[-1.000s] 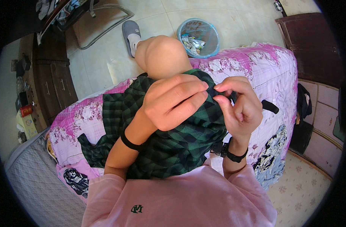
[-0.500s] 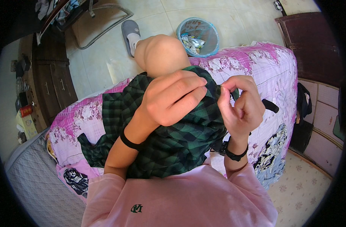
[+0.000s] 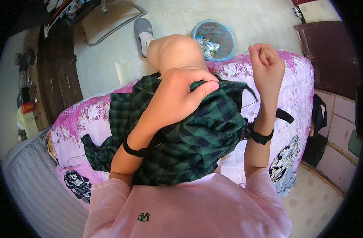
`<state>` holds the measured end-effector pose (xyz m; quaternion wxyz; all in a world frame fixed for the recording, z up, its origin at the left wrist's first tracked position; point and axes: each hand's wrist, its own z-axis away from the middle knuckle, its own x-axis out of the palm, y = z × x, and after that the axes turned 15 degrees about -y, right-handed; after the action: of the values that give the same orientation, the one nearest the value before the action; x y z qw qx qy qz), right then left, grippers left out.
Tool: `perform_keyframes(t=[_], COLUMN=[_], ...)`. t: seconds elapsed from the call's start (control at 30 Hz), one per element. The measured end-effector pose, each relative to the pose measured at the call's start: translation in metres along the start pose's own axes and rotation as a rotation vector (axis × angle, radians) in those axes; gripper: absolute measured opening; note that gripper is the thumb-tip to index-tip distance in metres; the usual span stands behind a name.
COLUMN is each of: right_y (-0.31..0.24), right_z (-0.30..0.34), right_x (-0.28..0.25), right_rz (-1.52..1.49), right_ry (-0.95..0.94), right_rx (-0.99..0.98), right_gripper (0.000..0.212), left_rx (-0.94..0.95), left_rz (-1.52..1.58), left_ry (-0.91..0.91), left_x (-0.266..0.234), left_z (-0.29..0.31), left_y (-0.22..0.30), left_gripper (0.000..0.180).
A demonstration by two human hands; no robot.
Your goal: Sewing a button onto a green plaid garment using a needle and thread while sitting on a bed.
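Observation:
A dark green and black plaid garment (image 3: 193, 139) lies gathered over my lap, with part of it spread to the left on the bed. My left hand (image 3: 181, 93) pinches a fold of this cloth between thumb and fingertips near its upper edge. Raised away from the cloth on the right, my right hand (image 3: 266, 65) is closed, thumb against forefinger. A fine sliver, looking like a needle (image 3: 249, 45), shows at those fingertips; any thread is too thin to make out. A narrow strip of the garment curves up below my right hand, apart from it.
The bed wears a pink and white floral sheet (image 3: 90, 119). Beyond it stands a blue-lined waste basket (image 3: 231, 41) holding wrappers. Folded patterned clothes (image 3: 284, 158) lie at right, a black strap (image 3: 284, 116) beside my right forearm. A metal-framed chair (image 3: 122, 23) stands far left.
My right hand has moved from beside the left hand up and to the right, away from the cloth. My left hand has turned so its thumb shows, still pinching the garment.

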<state>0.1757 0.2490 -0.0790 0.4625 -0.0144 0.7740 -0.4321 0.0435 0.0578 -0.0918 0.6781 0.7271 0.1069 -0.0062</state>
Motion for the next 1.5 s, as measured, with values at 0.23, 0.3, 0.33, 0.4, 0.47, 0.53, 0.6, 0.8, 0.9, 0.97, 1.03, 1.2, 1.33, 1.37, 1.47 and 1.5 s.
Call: perform_keyframes(t=[0.23,0.3,0.33,0.4,0.47,0.53,0.6,0.8,0.9,0.97,1.03,1.2,1.33,1.37,1.47,1.5], right_y=[-0.024,-0.041,-0.05,-0.064,-0.072,-0.075,-0.073,-0.06,-0.056,-0.053,-0.051,-0.048,-0.044,-0.042,-0.043,-0.042], right_z=[0.017,0.033,0.041,0.054,0.066,0.068,0.067,0.061,0.063,0.064,0.066,0.072,0.072,0.072,0.067,0.065], right_x=[-0.005,-0.009,-0.009,-0.005,-0.004,-0.001,0.003,0.012,0.015,0.017,0.016,0.014,0.009,0.009,0.013,0.011], right_rz=[0.085,0.066,0.069,-0.14,-0.169,-0.151,-0.13,0.001,-0.023,-0.086,-0.171,-0.405,-0.518,-0.523,-0.554,-0.563], right_ry=[0.205,0.187,0.19,-0.034,-0.127,-0.142,-0.146,-0.126,-0.143,-0.159,-0.175,-0.152,-0.086,-0.102,-0.106,-0.116], right_rx=[-0.111,-0.2,-0.196,-0.453,-0.431,-0.433,-0.421,-0.551,-0.535,-0.505,-0.457,-0.314,-0.192,-0.197,-0.214,-0.217], right_gripper=[0.047,0.051,0.051,0.052,0.053,0.051,0.048,0.036,0.034,0.035,0.04,0.046,0.048,0.048,0.047,0.047], left_rx=[-0.184,-0.19,-0.194,-0.187,-0.172,-0.143,-0.166,-0.152,-0.144,-0.144,-0.16,-0.188,-0.188,-0.189,-0.188,-0.195], left_rz=[0.354,0.366,0.377,0.368,0.358,0.355,0.35,0.346,0.377,0.382,0.336,0.346,0.332,0.333,0.314,0.31], left_ry=[-0.088,-0.084,-0.081,-0.065,-0.061,-0.066,-0.05,-0.037,-0.027,-0.019,-0.029,-0.005,0.029,0.029,0.038,0.043], left_x=[-0.004,-0.003,-0.002,-0.003,-0.001,0.002,0.007,0.008,0.009,0.009,0.009,0.008,0.005,0.005,0.006,0.007], left_z=[0.005,0.005,0.005,0.008,0.007,0.008,0.009,0.006,0.005,0.005,0.005,0.005,0.004,0.004,0.006,0.007], left_y=[0.004,0.007,0.008,0.007,0.012,0.019,0.021,0.01,0.008,0.007,0.007,0.008,0.006,0.006,0.005,0.006], left_gripper=[0.022,0.022,0.021,0.021,0.021,0.021,0.021,0.021,0.022,0.022,0.022,0.021,0.022,0.022,0.022,0.02])
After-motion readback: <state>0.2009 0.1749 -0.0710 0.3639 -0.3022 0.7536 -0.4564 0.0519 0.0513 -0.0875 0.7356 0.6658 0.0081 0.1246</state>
